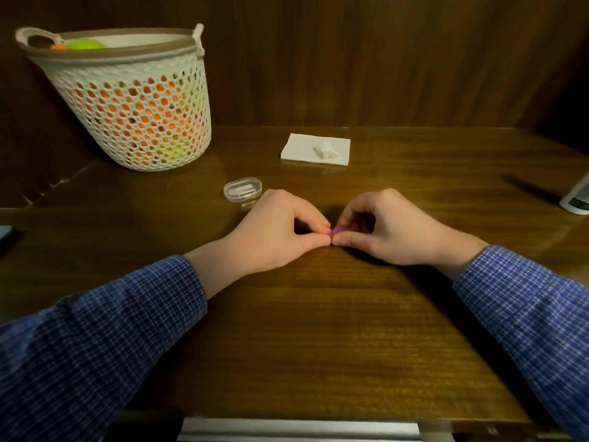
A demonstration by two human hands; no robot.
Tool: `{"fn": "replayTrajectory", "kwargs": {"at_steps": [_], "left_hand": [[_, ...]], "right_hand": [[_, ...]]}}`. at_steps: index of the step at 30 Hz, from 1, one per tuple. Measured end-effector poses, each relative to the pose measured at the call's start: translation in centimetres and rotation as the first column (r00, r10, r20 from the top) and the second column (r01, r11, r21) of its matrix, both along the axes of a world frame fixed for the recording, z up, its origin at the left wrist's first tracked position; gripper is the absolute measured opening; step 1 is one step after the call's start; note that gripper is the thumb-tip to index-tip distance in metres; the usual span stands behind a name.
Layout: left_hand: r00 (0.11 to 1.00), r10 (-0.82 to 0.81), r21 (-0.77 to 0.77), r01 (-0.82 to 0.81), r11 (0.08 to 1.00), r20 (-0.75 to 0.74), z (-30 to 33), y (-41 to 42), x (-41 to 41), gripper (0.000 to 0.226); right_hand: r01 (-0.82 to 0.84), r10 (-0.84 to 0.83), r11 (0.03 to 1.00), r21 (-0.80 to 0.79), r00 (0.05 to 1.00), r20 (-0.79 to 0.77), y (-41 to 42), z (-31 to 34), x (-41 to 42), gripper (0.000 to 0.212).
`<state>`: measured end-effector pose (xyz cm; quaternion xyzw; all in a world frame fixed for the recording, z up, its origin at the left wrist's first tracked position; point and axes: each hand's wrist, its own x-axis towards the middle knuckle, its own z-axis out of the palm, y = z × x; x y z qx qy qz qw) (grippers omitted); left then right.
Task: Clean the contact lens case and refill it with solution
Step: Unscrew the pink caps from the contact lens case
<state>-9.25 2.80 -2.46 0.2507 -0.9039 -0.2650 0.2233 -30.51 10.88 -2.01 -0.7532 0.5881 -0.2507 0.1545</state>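
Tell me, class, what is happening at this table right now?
A person in a blue checked shirt pinches a small purple piece, probably part of the contact lens case, between the left hand and right hand, low over the wooden table. A clear plastic box sits just beyond the left hand, and a white napkin with a crumpled wad lies farther back.

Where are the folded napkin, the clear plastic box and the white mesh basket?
folded napkin (298,148): head view, its flat left half.
clear plastic box (243,189): head view, its lid top.
white mesh basket (137,116): head view, its front wall.
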Motion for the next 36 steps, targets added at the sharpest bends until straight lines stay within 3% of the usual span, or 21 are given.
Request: {"fn": "replayTrajectory", "kwargs": {"at_steps": [19,29,36], "left_hand": [[1.0,-0.013,0.023,0.013,1.0,-0.02,-0.1,0.2,0.2,0.015],[0.999,0.021,0.0,-0.021,1.0,-0.035,-0.3,0.5,-0.1,0.014],[1.0,-0.014,0.008,0.014,1.0,-0.018,-0.3,-0.2,-0.1,0.015]], "right_hand": [[-0.156,0.156,0.986,0.06,0.988,0.011,-0.7,0.8,-0.7,0.017],[-0.069,0.068,0.997,-0.018,0.996,-0.055,-0.1,0.3,-0.7,0.025],[0.01,-0.007,0.996,-0.084,1.0,0.029,0.2,-0.3,-0.6,0.04]]}}
